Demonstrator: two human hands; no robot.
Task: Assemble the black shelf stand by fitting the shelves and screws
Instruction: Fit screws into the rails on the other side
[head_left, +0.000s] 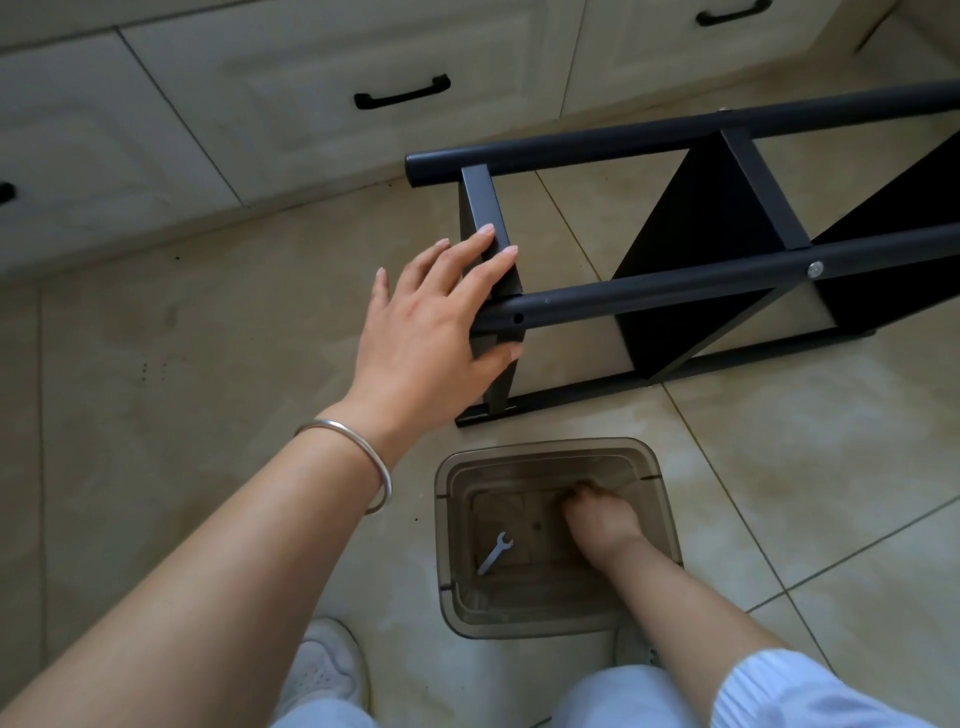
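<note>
The black shelf stand (675, 291) lies on its side on the tiled floor, with round poles and flat shelf panels between them. My left hand (431, 317) rests with straight fingers on the end shelf and the near pole's end. A silver screw head (814, 268) shows on the near pole. My right hand (597, 514) reaches down into a smoky transparent bin (452, 519), fingers curled at the bottom; what they hold is hidden. A small silver wrench (496, 552) lies on the bin's floor, left of that hand.
Cream cabinet drawers with black handles (402, 93) run along the far side. The floor is beige tile. My white shoe (324, 670) and light trousers sit at the bottom edge, close to the bin.
</note>
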